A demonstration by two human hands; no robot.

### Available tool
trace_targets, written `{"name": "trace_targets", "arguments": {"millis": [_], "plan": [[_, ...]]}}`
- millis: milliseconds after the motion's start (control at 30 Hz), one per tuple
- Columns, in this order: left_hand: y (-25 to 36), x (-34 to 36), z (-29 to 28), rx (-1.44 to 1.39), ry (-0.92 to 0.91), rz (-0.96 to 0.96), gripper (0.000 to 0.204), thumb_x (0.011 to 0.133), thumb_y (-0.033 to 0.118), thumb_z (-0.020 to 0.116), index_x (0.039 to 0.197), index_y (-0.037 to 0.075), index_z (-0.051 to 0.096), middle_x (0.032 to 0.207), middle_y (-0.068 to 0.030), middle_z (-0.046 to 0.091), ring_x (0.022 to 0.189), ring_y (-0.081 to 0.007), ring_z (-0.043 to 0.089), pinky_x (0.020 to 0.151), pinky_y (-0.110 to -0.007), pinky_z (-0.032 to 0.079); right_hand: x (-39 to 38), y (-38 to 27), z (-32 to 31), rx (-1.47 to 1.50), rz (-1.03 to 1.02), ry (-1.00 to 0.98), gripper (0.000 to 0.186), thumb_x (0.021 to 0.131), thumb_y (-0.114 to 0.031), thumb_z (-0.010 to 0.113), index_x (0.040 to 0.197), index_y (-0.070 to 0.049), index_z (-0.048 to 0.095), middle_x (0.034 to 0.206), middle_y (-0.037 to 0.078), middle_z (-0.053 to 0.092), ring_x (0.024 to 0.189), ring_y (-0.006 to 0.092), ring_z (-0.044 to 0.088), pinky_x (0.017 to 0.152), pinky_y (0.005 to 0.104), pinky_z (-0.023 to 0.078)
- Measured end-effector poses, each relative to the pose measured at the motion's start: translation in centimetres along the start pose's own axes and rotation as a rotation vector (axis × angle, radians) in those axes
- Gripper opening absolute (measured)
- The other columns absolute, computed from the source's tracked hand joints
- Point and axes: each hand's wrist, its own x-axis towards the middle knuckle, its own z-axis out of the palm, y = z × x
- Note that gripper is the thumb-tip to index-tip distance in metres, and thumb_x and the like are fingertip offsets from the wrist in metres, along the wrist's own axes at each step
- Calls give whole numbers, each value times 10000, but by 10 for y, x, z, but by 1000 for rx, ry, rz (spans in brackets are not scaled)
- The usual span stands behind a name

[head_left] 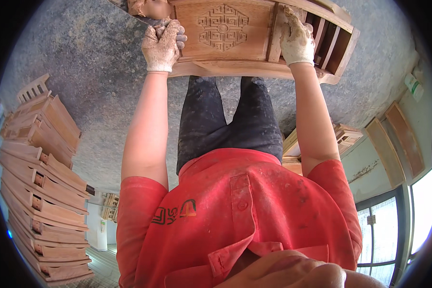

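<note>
Spanning the space between two gloved hands, a reddish-brown wooden furniture piece (258, 36) bears a raised geometric carving (223, 28) on its broad face. The left hand (163, 45), in a brown-stained white knitted glove (157, 61), is curled inward beside one end of the piece; a dark, partly hidden object (150, 20) lies at its fingers—whether it is clasped cannot be told. The right hand (297, 39), similarly gloved, lies over a wooden upright near the opposite end, its fingers directed away from the wrist; how firmly it holds cannot be told. Just to the right of this hand, narrow wooden slats (330, 48) cross a recess. Below the grip, between the bare forearms, are dark, stained trousers (230, 129) and a red short-sleeved shirt (283, 201). Well to the left of the left hand—a tall stack of curved, light-brown wooden parts (48, 211).
</note>
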Motion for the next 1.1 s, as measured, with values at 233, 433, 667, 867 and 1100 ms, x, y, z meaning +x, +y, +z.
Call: {"name": "trace_targets", "arguments": {"millis": [233, 433, 667, 867, 1100], "plan": [[-2, 0, -7, -12, -23, -18, 172, 822, 10, 672, 917, 54, 535, 691, -104, 632, 488, -125, 569, 386, -198, 403, -17, 35, -20, 196, -133, -36, 419, 847, -170, 544, 1238, -312, 593, 978, 144, 652, 869, 328, 626, 817, 410, 525], [-3, -3, -7, -14, -36, 20, 155, 827, 16, 673, 913, 50, 548, 704, -110, 637, 499, -125, 577, 393, -190, 409, -25, 46, -46, 30, -174, -190, 425, 862, -172, 524, 1263, -303, 572, 997, 138, 653, 888, 316, 629, 829, 416, 517], [-2, 0, -2, -20, -60, 29, 144, 824, 19, 677, 899, 48, 558, 702, -111, 636, 501, -122, 581, 390, -181, 404, 27, 16, -21, 91, -145, -161, 377, 827, -135, 547, 1196, -163, 623, 1039, 137, 648, 893, 326, 632, 839, 404, 503], [-12, 6, -17, -12, -32, 56, 167, 834, 37, 684, 955, 42, 569, 753, -136, 655, 520, -144, 613, 402, -184, 434, -6, 26, -37, -78, -286, -252, 400, 856, -137, 519, 1240, -191, 617, 1297, 11, 591, 944, 276, 620, 896, 350, 483], [-13, 10, -16, -100, -92, -32, 160, 837, 45, 675, 957, 56, 569, 737, -113, 643, 512, -135, 600, 401, -185, 423, -39, 50, -54, -172, -458, -435, 333, 884, -114, 525, 1181, -213, 641, 1066, 31, 607, 836, 233, 640, 705, 331, 536]]}}
